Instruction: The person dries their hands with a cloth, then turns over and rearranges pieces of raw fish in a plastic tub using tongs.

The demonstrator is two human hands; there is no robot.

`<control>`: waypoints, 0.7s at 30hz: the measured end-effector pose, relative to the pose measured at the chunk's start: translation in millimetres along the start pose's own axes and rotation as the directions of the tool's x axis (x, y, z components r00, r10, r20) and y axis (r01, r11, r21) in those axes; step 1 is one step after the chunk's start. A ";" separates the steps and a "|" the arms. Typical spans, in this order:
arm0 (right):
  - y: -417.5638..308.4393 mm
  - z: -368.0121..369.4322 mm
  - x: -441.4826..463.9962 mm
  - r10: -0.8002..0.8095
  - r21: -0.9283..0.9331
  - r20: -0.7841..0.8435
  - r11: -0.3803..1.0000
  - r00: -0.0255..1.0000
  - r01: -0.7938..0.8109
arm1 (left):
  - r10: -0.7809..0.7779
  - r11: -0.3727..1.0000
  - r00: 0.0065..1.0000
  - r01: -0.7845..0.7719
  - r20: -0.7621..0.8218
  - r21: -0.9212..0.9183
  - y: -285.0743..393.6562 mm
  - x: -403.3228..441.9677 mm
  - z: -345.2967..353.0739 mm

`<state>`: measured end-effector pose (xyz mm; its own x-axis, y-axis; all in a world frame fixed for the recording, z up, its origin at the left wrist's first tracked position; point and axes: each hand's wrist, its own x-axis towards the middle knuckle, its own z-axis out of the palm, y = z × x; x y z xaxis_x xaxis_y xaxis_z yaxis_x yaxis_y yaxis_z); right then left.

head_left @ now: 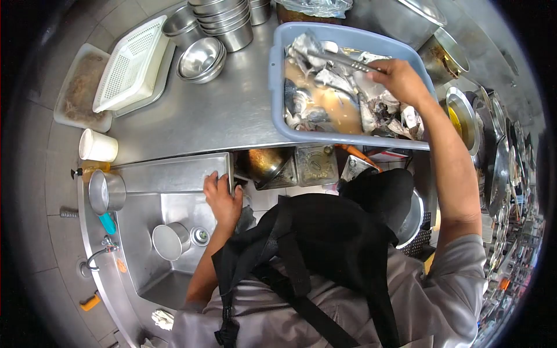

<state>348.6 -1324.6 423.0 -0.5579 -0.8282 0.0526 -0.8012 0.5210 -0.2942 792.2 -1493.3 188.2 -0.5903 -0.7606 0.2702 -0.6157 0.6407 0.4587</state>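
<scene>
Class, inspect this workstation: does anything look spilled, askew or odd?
Nothing clearly stands out: the cloudy brown liquid sits inside the blue-grey rectangular plastic tub, and no puddle shows on the visible silver metal worktop.

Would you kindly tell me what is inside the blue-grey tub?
The tub holds fish pieces in cloudy liquid; the right hand holds metal tongs over them. Its bottom is covered, so anything lying deeper cannot be seen.

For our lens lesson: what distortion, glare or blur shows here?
Head view: strong bowing along the sink rim, with black corners; head view: glare pales the steel counter; head view: the fish piece by the tongs looks blurred.
</scene>
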 end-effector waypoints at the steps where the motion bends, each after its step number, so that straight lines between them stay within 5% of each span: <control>1: 0.1 -6.5 2.4 0.062 0.042 -0.020 0.997 0.998 -0.061 | -0.001 1.000 1.000 0.001 -0.002 0.001 -0.4 -0.1 -0.4; 6: -3.9 -22.8 30.1 -0.064 -0.365 -0.138 0.931 0.988 0.009 | -0.018 1.000 1.000 0.018 0.006 -0.008 -0.5 -0.5 1.1; 10: -14.5 -21.1 16.1 0.046 -0.410 -0.111 0.908 0.993 -0.088 | 0.000 1.000 1.000 0.000 -0.013 0.005 0.9 0.3 1.0; 12: -17.8 -18.2 -10.5 -0.068 -0.335 0.017 0.940 0.998 0.070 | 0.007 1.000 0.999 -0.007 -0.033 -0.003 1.0 0.0 1.8; 17: -65.1 -4.5 -81.4 -0.083 -0.172 0.189 0.978 0.978 0.116 | -0.004 1.000 1.000 0.003 -0.019 -0.003 2.7 0.0 -0.3; 21: -84.3 16.4 -91.1 -0.106 -0.360 0.196 0.917 0.975 0.172 | 0.002 1.000 1.000 -0.002 -0.014 0.005 1.8 0.9 0.1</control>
<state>470.5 -1296.5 427.3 -0.4163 -0.9032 -0.1046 -0.9086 0.4093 0.0827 790.5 -1492.8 189.2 -0.5843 -0.7605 0.2833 -0.6171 0.6431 0.4535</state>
